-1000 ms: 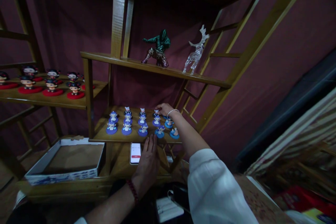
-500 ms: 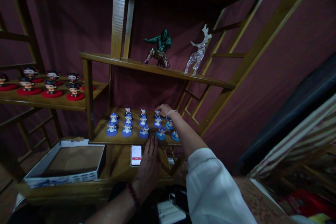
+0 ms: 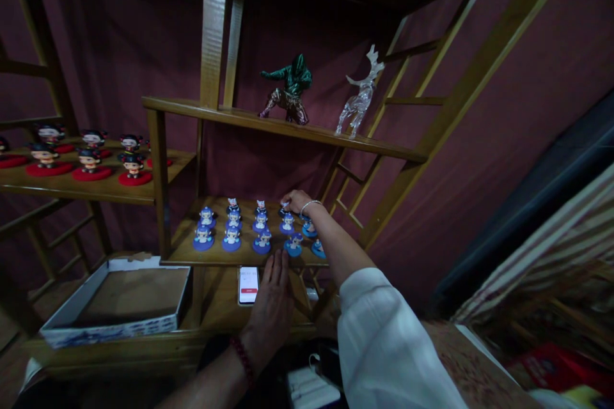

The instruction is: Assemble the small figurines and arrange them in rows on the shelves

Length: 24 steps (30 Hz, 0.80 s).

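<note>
On a wooden shelf, blue-based figurines stand in rows, none yet gone. The right hand covers the back figurine; whether its grip is clamped is unclear. The open left hand rests beside a phone.

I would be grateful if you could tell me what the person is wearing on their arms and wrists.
The right arm has a loose white sleeve and a thin silver bangle at the wrist. The left hand has a dark red bead bracelet at its wrist.
</note>
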### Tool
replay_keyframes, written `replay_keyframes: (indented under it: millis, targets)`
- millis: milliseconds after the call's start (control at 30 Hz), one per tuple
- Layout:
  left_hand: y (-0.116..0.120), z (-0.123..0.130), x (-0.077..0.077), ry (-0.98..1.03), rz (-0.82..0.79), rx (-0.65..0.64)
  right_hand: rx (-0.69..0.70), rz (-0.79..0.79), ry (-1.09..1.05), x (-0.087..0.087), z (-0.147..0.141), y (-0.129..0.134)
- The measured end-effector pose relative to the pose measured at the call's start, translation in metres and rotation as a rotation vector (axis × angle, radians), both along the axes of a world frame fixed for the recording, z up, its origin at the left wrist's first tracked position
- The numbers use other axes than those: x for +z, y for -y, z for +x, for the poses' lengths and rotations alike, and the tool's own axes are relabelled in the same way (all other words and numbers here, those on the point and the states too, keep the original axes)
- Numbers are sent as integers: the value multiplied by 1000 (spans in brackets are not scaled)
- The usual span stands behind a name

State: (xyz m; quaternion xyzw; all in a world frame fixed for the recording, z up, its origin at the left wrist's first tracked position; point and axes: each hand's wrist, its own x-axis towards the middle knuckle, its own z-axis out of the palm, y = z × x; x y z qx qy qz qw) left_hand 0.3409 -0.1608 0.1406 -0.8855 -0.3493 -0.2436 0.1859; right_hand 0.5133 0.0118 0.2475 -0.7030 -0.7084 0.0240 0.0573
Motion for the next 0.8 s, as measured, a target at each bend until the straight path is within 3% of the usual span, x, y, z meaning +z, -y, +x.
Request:
replay_keyframes:
  millis: [267, 533, 667, 800]
  targets:
    - [0, 0, 0, -38, -10, 5, -7, 1, -13, 1, 0, 4]
    - [-10, 2, -14, 86, -118, -14, -83, 231, -43, 21, 15, 35]
    - [-6, -2, -3, -57, -139, -19, -125, 356, -170, 23, 21, 63]
    - [1, -9, 10, -132, -195, -65, -152, 515, -275, 13, 25, 90]
